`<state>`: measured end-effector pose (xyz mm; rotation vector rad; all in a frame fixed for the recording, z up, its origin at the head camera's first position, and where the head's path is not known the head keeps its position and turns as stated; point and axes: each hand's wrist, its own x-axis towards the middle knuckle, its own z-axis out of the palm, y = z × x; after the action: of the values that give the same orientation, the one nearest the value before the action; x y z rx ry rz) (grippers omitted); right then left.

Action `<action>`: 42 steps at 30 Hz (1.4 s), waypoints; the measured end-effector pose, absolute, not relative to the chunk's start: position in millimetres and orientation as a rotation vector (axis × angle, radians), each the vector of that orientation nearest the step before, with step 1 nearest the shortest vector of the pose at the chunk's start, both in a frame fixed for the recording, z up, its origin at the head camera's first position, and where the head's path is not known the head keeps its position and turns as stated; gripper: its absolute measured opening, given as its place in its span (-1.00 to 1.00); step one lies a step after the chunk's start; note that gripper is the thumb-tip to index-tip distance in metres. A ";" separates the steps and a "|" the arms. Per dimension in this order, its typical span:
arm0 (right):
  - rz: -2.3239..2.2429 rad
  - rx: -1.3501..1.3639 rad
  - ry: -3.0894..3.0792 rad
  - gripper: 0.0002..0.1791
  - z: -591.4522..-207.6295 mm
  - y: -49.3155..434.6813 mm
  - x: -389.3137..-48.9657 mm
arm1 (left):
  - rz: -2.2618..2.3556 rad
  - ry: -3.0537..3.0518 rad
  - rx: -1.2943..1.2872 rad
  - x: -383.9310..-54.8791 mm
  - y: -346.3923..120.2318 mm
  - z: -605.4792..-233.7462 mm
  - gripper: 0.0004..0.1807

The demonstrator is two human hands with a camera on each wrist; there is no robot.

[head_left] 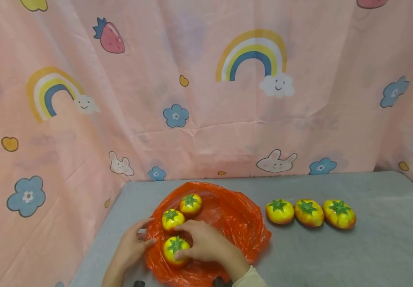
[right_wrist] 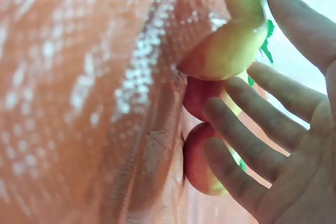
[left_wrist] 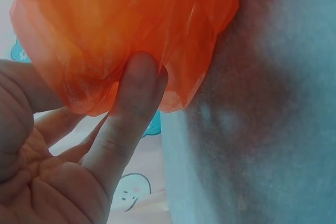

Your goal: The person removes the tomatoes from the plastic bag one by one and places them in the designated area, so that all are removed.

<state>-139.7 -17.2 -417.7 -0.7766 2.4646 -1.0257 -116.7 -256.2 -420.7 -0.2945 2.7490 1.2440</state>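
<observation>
A red plastic bag [head_left: 224, 223] lies spread with its mouth facing up. Inside sit three yellow-and-red, tomato-shaped fruits with green star-shaped tops: a far one [head_left: 190, 204], a middle one [head_left: 172, 219] and a near one [head_left: 176, 251]. My left hand [head_left: 134, 243] holds the bag's left side between thumb and fingers; in the left wrist view the film [left_wrist: 131, 19] bunches there. My right hand [head_left: 210, 243] reaches over the bag, thumb across the near fruit. Its fingers [right_wrist: 249, 121] are spread and nearly straight beside the fruits in the right wrist view.
Right of the bag, three similar fruits stand in a row: a left one [head_left: 279, 212], a middle one [head_left: 309, 213] and a right one [head_left: 339, 214]. The grey table [head_left: 382, 251] meets a pink patterned curtain [head_left: 199, 147] at its back and left.
</observation>
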 end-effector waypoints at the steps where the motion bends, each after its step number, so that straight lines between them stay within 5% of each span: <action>1: -1.031 -0.768 2.458 -0.31 -418.4 -17.8 -138.6 | 1.245 2.748 -0.296 -116.6 -256.1 -420.5 -0.36; 34: -1.065 -0.609 2.535 -0.26 -414.4 30.2 -144.3 | 1.173 2.756 -0.348 -118.0 -254.0 -421.6 -0.34; 42: -1.076 -0.575 2.524 -0.04 -420.5 30.2 -142.9 | 1.164 2.763 -0.324 -118.5 -254.2 -423.6 -0.35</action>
<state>-142.9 30.2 -420.5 -0.5752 2.5244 -1.0761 -118.5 -254.2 -423.6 -0.3243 2.7635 1.1641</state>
